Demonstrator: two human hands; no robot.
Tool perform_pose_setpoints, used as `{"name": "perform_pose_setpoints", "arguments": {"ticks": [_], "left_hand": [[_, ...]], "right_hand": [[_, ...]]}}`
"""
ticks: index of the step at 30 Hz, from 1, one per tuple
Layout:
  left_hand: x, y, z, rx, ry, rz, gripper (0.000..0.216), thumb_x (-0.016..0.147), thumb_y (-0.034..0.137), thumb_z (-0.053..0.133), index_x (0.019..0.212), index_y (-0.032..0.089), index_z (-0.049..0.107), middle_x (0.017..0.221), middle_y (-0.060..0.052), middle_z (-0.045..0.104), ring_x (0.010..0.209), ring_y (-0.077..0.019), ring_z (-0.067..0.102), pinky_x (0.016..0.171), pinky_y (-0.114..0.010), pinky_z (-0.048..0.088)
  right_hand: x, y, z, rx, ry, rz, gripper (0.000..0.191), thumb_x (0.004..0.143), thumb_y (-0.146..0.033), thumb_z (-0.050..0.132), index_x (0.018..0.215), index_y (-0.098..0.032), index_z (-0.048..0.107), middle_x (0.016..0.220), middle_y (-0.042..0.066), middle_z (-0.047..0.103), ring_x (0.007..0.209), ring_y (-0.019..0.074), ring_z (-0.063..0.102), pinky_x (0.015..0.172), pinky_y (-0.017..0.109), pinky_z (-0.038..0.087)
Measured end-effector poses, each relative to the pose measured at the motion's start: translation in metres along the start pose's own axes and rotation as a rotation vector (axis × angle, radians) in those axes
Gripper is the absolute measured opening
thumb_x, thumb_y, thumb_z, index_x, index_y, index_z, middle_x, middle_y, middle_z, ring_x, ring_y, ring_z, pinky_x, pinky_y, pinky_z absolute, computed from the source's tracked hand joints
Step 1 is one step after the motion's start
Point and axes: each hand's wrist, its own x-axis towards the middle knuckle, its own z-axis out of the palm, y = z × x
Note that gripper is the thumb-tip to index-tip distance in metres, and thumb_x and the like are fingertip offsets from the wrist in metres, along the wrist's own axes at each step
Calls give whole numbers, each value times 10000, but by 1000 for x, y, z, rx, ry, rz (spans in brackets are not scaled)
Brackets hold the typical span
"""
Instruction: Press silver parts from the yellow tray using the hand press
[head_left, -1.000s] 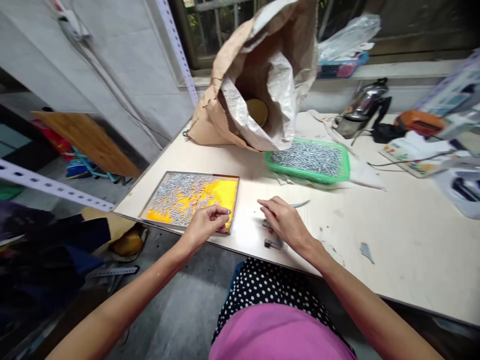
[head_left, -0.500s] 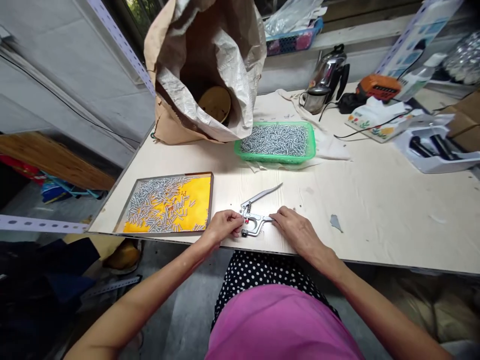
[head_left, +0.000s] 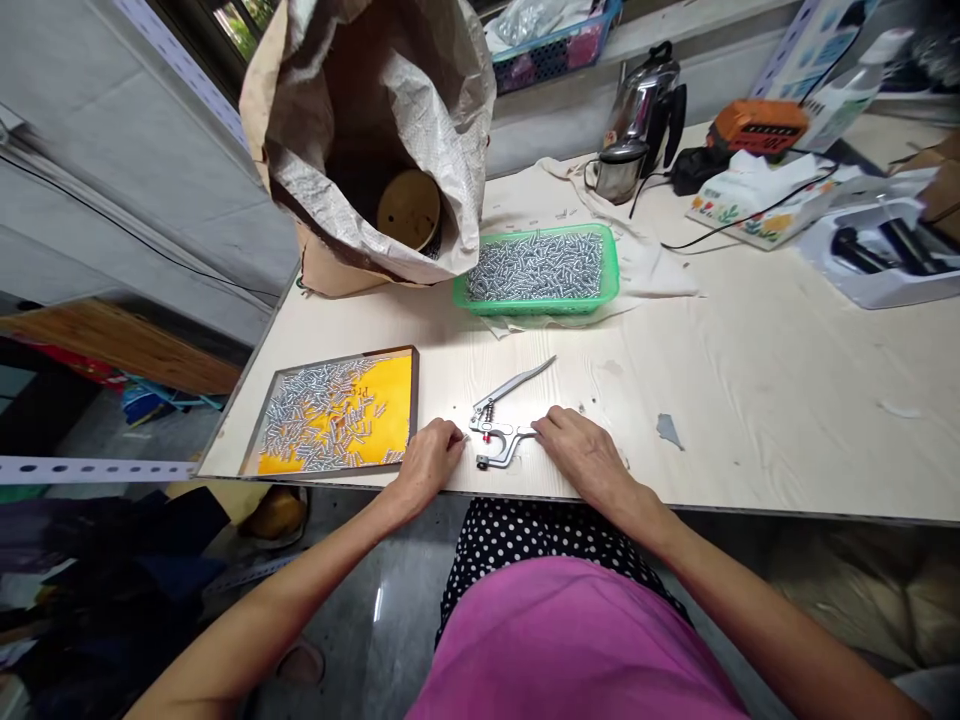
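Snap-fastener pliers (head_left: 504, 431) lie on the table, their upper handle spread from the lower one and a red bit showing in the jaw. My right hand (head_left: 586, 452) is closed around the end of the lower handle. Just left of the jaw, my left hand (head_left: 431, 462) is closed in a pinch, apart from the pliers; what it holds, if anything, is too small to make out. Beside it is a shallow tray (head_left: 415, 395) with a yellow bottom, covered with small silvery metal pins (head_left: 311, 410).
A green basket (head_left: 540, 306) full of similar metal pins stands behind the pliers. Left of it is a big open paper sack (head_left: 442, 130) with a round container inside. A kettle (head_left: 645, 105), a metal cup (head_left: 619, 175) and a tissue box (head_left: 765, 200) stand at the back right.
My left hand has drawn back leftward from the jaw of the pliers. My right hand still grips the handle. The view has shifted slightly.
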Motion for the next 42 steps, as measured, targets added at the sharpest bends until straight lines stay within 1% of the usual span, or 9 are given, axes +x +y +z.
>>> {"name": "perform_pose_setpoints", "arguments": {"ticks": [6, 12, 15, 18, 21, 25, 28, 32, 42], "left_hand": [[-3, 12, -4, 132, -21, 41, 155, 924, 265, 566, 952, 146, 662, 975, -76, 655, 854, -191, 628, 726, -277, 453], [-2, 11, 1, 299, -39, 171, 217, 989, 256, 444, 991, 167, 642, 985, -81, 611, 895, -191, 598, 774, -281, 458], [-2, 9, 2, 299, -36, 221, 209, 979, 189, 425, 980, 168, 633, 1000, -91, 608, 929, -206, 586, 785, -293, 459], [0, 9, 1, 184, -25, 227, 186, 941, 137, 460, 903, 168, 639, 974, -84, 631, 909, -197, 596, 797, -287, 461], [4, 10, -1, -100, -13, 99, 125, 891, 195, 562, 815, 163, 655, 831, -52, 671, 784, -167, 626, 736, -256, 472], [9, 13, -1, -593, -153, -241, 127, 835, 252, 632, 778, 142, 658, 517, 24, 586, 469, -112, 561, 516, -214, 453], [10, 15, 0, -808, -218, -371, 143, 810, 256, 670, 784, 116, 653, 485, 32, 568, 400, -87, 511, 437, -196, 431], [7, 18, 5, -886, -187, -383, 203, 793, 295, 710, 755, 105, 650, 501, 38, 559, 388, -60, 466, 393, -174, 397], [6, 18, 9, -787, -209, -339, 216, 812, 317, 686, 744, 114, 665, 478, 47, 548, 368, -67, 481, 394, -179, 401]], "right_hand": [[-1, 1, 5, -5, 35, -11, 182, 911, -62, 497, 852, -172, 629, 827, 42, 596, 776, 171, 521, 623, 297, 332], [-2, 2, 4, 13, 20, -19, 192, 922, -74, 475, 846, -174, 619, 849, 45, 591, 783, 168, 512, 629, 302, 332], [-2, 1, 1, -2, -5, -6, 208, 926, -70, 458, 847, -177, 617, 853, 45, 592, 791, 170, 517, 631, 306, 338], [-1, 0, -1, -12, -23, 5, 208, 922, -68, 455, 849, -183, 612, 865, 45, 595, 793, 170, 518, 626, 307, 340], [0, -1, -3, -37, -43, 8, 205, 922, -68, 453, 860, -183, 611, 877, 50, 597, 797, 172, 519, 617, 302, 335], [2, -3, -4, -82, -76, 19, 205, 929, -74, 446, 873, -177, 614, 884, 62, 599, 794, 180, 518, 606, 301, 327], [3, -3, -4, -93, -75, 20, 200, 933, -80, 448, 879, -179, 613, 888, 58, 598, 800, 183, 520, 607, 302, 326], [3, -4, -4, -103, -86, 22, 198, 928, -76, 455, 883, -181, 617, 889, 59, 600, 796, 182, 524, 600, 306, 327], [4, -5, -9, -82, -108, 43, 206, 934, -81, 447, 898, -181, 624, 900, 71, 609, 805, 191, 534, 611, 310, 342]]}}
